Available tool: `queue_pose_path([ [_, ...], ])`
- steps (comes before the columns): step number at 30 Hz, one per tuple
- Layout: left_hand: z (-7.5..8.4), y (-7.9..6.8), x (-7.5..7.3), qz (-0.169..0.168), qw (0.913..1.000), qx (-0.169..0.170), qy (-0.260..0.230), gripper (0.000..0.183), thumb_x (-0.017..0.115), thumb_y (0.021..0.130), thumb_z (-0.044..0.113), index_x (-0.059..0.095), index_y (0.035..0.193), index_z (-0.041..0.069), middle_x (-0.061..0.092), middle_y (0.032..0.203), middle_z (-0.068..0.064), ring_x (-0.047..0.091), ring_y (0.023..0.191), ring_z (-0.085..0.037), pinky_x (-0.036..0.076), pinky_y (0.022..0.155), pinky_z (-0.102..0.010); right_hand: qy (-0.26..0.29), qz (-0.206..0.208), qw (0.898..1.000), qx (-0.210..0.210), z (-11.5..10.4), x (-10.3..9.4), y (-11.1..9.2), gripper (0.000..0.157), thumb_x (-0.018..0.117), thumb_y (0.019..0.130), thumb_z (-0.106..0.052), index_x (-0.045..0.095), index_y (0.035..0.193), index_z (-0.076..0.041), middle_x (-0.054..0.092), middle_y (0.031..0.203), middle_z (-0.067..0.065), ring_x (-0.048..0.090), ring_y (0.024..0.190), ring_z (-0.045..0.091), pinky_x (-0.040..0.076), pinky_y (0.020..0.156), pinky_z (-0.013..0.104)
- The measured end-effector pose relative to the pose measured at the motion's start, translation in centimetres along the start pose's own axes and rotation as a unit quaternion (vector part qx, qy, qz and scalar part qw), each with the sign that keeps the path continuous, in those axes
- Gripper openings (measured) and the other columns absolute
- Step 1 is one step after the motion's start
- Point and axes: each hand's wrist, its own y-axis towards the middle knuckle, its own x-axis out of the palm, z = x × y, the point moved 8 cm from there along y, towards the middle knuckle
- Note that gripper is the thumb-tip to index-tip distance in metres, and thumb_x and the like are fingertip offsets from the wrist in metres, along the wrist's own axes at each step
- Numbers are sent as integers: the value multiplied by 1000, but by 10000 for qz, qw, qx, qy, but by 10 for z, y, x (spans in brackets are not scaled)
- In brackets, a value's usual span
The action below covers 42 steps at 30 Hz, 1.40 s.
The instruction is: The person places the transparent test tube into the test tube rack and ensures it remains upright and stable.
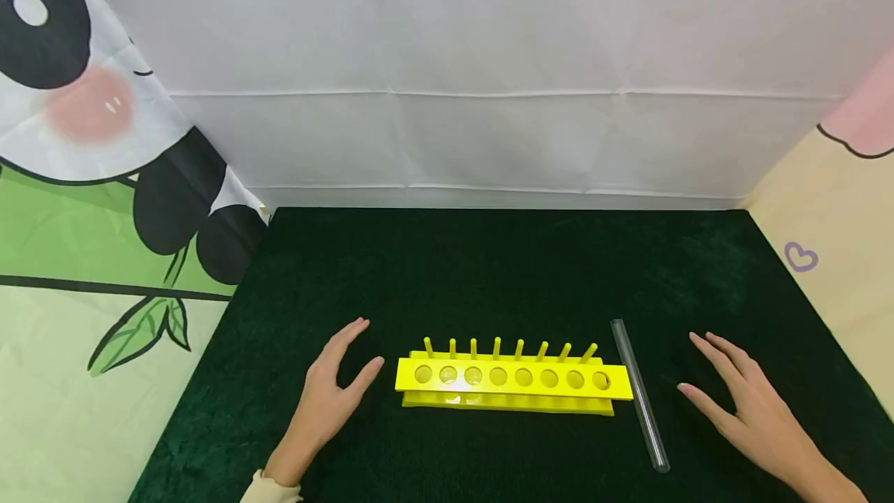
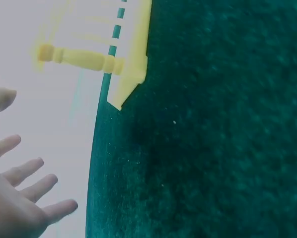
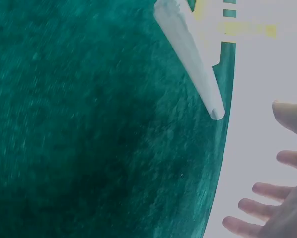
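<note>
A yellow test tube rack (image 1: 513,380) with a row of round holes and a row of pegs stands on the dark green cloth. Close to its right end lies a clear test tube (image 1: 640,398), slanting toward the front. My left hand (image 1: 330,398) is held to the left of the rack, fingers apart, touching nothing. To the right of the tube, my right hand (image 1: 757,414) is likewise spread and holds nothing. The left wrist view shows one end of the rack (image 2: 131,64) beyond the spread fingers; in the right wrist view the tube (image 3: 190,57) appears pale and overexposed.
The dark green cloth (image 1: 447,278) covers the table. A white sheet (image 1: 503,130) hangs behind its far edge. On the left is a printed cloth with a cartoon panda (image 1: 91,107), and a cream cloth (image 1: 831,286) with a heart borders the right side.
</note>
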Motion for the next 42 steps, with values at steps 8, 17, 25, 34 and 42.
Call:
queue_pose_path([
  [8,5,1,0,-46,9958,219,-886,48,62,92,29,44,136,30,45,140,2,43,127,-21,43,96,-54,45,234,9996,-167,-9,-1,1,78,75,82,-17,33,147,-21,37,138,20,41,113,39,33,107,27],
  [17,42,-5,-6,-254,9893,270,-1412,43,63,92,15,49,132,12,50,134,-12,49,120,-27,48,90,-52,-73,626,9977,-261,-16,-4,3,77,82,73,-17,44,140,-16,47,126,15,45,98,22,34,76,0],
  [25,50,-7,-2,-381,9837,373,-1715,43,65,90,12,50,130,10,51,132,-9,49,118,-27,49,88,-52,97,618,9979,-136,-17,-3,6,72,82,74,-16,47,137,-15,50,121,11,45,100,13,37,74,0],
  [34,23,-5,17,-554,9737,573,-2135,49,65,89,7,48,133,19,50,133,-3,48,120,-22,50,89,-47,200,611,9975,-308,-23,1,10,70,82,73,-14,49,135,-15,51,120,8,45,99,2,41,71,2],
  [42,22,-7,25,-798,9685,574,-2288,47,66,89,10,49,132,19,50,134,-2,47,122,-23,49,89,-49,73,551,9967,-594,-30,5,17,65,82,73,-14,52,131,-12,54,116,6,50,95,5,49,67,13],
])
